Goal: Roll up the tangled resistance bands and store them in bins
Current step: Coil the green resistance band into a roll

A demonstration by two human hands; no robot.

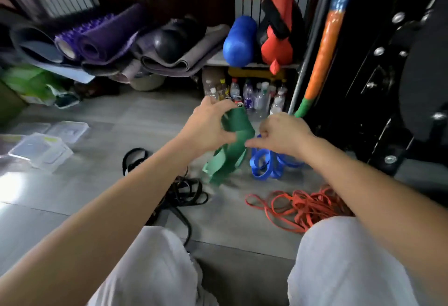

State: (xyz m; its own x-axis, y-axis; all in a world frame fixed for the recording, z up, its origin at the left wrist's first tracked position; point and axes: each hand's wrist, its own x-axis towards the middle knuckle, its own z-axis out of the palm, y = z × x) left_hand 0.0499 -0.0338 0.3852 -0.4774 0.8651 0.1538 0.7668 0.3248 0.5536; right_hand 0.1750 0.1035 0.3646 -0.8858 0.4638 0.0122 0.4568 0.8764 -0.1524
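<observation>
I'm gripping green band in left hand, pinching it with right hand, likely just starting. Near it blue bands, orange bands, black bands lying tangled, unbinned.

Your left hand and right hand mask parts of the green band; forearms screen black bands and orange bands; bins cut off left.
</observation>
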